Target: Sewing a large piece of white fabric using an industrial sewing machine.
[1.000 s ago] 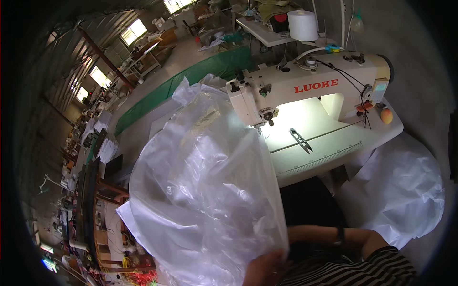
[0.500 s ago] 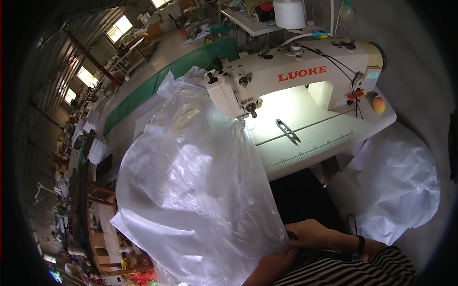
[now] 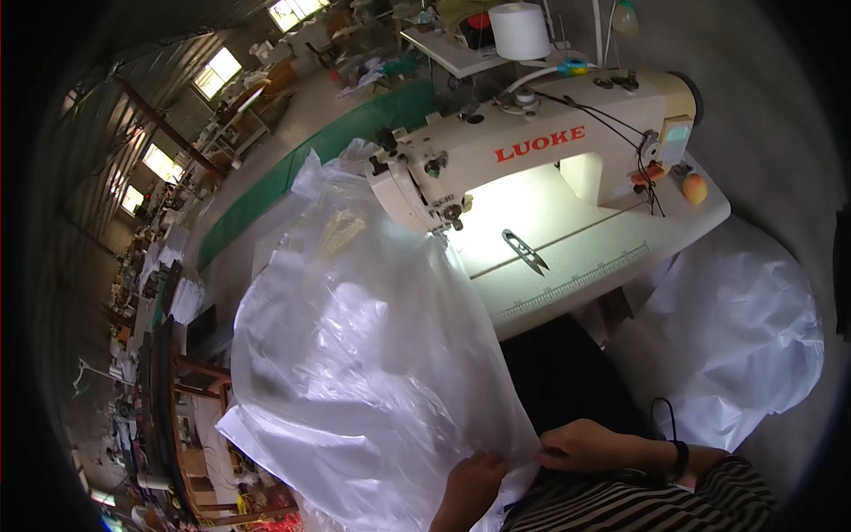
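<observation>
The right hand [image 3: 581,443] is curled nearly closed, with its fingertips and thumb pinching the near right edge of the sheet [image 3: 355,355]. The left hand [image 3: 477,483] lies just beside it, a little to the left, its fingers bent over the sheet's surface; whether they grip a fold or only press on it, I cannot tell. A dark band [image 3: 681,457] circles the right wrist, and a striped sleeve [image 3: 731,488] covers the arm behind it.

The sheet is white, shiny and partly see-through, with many creases. It spreads from the hands up and leftward, its far end bunched to the left of the sewing machine [image 3: 532,146], and its right edge runs from the needle area down to the right hand. One pointed corner sticks out at the lower left. Dark cloth [image 3: 567,372] shows between the sheet and the machine's table [image 3: 612,226].

On the lit table, to the right of the needle, lie thread snips [image 3: 525,252], points toward the person. A ruler scale [image 3: 576,279] runs along the near edge, and a yellow-orange fruit [image 3: 694,188] sits at the right end. A white cone of thread [image 3: 519,32] stands behind the machine. Below the table on the right rests a crumpled white bundle [image 3: 727,346].

Farther off, a green strip [image 3: 328,160] stretches across the floor, a brown frame [image 3: 182,426] stands at the left, and bright windows [image 3: 217,73] line the wall.
</observation>
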Demonstrator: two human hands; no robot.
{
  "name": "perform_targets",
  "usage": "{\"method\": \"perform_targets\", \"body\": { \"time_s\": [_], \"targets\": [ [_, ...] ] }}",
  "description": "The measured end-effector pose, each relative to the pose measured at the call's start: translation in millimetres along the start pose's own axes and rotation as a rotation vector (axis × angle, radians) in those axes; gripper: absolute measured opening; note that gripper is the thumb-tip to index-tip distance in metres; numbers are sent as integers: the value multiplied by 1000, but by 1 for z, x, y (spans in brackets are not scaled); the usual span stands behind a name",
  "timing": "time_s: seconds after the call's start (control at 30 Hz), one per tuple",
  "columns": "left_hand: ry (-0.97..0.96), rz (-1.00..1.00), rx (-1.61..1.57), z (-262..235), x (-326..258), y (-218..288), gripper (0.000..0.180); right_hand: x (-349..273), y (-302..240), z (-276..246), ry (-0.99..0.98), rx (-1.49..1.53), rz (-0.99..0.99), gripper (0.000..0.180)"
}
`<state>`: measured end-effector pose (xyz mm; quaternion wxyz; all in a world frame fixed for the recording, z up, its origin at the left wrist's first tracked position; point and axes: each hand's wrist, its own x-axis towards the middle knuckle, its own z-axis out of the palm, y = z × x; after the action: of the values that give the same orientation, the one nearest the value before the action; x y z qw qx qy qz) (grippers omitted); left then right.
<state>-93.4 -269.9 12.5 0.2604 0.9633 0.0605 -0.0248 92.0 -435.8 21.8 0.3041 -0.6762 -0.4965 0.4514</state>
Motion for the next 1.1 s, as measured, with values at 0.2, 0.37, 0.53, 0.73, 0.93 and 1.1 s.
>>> {"method": "perform_targets", "body": {
  "time_s": [0.2, 0.37, 0.53, 0.73, 0.93, 1.1],
  "targets": [
    [45, 51, -115, -6, 14, 33, 22, -5, -3, 5, 179, -111, -224, 22],
    [-148, -156, -249, -24, 13, 40, 30, -6, 2, 6, 286, -329, -335, 16],
    [196, -303, -722, -30, 33, 34, 55, -5, -1, 9, 303, -334, -377, 17],
    [189, -286, -497, -19, 27, 24, 24, -5, 4, 11, 300, -385, -381, 17],
    [152, -280, -647, 6, 28, 30, 21, -4, -3, 7, 316, -407, -466, 15],
    [20, -419, -853, 2, 31, 37, 21, -5, 4, 10, 309, -497, -484, 16]
  ]
}}
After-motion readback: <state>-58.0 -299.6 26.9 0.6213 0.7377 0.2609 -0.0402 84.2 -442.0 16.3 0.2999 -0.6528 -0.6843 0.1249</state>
